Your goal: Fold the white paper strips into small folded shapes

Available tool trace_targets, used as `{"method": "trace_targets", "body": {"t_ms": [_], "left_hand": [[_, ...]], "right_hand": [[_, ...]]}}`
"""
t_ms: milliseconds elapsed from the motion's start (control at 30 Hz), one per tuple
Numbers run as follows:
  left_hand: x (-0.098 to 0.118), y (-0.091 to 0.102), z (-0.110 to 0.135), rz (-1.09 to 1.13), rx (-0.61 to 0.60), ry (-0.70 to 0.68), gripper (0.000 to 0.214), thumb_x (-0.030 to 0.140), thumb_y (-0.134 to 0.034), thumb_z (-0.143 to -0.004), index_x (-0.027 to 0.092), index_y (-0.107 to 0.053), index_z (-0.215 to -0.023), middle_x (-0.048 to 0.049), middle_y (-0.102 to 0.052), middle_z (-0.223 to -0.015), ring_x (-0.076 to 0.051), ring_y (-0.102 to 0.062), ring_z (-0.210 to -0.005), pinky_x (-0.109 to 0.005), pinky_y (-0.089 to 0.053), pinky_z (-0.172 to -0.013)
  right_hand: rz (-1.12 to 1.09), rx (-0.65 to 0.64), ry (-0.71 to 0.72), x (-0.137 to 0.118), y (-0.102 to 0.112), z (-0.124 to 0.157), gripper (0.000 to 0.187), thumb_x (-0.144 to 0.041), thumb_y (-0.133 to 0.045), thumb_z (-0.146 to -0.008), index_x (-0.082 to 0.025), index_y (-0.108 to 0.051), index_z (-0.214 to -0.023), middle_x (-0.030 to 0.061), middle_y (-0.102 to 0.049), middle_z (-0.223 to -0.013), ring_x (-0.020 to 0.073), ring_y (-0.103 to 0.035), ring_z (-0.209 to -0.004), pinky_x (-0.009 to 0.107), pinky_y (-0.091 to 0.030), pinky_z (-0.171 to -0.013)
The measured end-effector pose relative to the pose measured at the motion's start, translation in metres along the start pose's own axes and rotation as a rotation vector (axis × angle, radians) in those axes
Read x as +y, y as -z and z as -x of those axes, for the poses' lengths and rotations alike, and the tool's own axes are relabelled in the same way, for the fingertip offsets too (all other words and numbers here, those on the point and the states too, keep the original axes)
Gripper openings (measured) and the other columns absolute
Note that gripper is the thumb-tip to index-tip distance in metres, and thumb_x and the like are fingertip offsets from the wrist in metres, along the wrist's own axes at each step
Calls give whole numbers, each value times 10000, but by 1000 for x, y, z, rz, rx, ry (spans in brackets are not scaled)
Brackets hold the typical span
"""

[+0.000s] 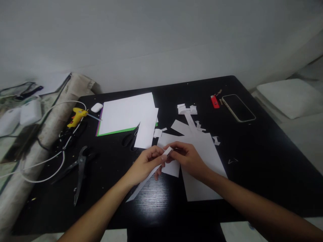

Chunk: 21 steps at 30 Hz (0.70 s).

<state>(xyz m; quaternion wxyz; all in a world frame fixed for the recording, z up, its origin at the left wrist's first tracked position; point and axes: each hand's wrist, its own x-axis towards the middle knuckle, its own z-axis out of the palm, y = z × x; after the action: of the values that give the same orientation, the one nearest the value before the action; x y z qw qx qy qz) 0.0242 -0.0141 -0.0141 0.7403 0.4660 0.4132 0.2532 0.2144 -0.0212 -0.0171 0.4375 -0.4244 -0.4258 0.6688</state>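
Between my two hands is a white paper strip (143,185), its upper end folded into a small block (168,151). My left hand (148,163) pinches the strip just under the fold, and its long tail slants down to the left. My right hand (185,156) has thumb and fingers closed on the folded end from the other side. Beneath and beside my hands lie white paper sheets (204,161). Farther back, a white paper piece with folded ends (190,119) lies among small cut scraps (158,132).
A paper stack (123,111) lies at the back left, a pair of scissors (129,140) partly under it. Left are a yellow glue gun (77,117), a white cable (63,161), pliers (80,168) and a white case (96,107). A red lighter (214,101) and phone (238,107) lie right.
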Motion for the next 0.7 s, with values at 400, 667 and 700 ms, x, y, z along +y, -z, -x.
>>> {"method": "trace_targets", "body": {"t_ms": [400, 667, 700], "left_hand": [[3, -4, 5, -65, 102, -68, 270, 392, -711, -894, 154, -585, -872, 51, -555, -537, -82, -500, -414, -176, -469, -372], [7, -7, 7, -9, 11, -81, 329, 469, -612, -951, 151, -583, -870, -1, -612, -678, -125, -613, -530, -249, -570, -469], [7, -8, 7, -8, 17, -83, 343, 478, -584, -966, 146, -594, -880, -9, -619, -696, -128, -623, -539, -255, -576, -482]], "right_hand": [[-200, 46, -20, 0, -1, 3, 250, -338, -821, -791, -176, -700, -937, 23, -707, -839, 176, -725, -747, 369, -650, -748], [-12, 66, 39, -2, -2, 4, 216, -362, -831, -788, -180, -753, -876, 25, -725, -759, 162, -692, -681, 347, -619, -711], [-14, 54, 46, -2, -2, 4, 217, -360, -828, -792, -180, -755, -889, 21, -720, -747, 155, -682, -660, 339, -610, -694]]}}
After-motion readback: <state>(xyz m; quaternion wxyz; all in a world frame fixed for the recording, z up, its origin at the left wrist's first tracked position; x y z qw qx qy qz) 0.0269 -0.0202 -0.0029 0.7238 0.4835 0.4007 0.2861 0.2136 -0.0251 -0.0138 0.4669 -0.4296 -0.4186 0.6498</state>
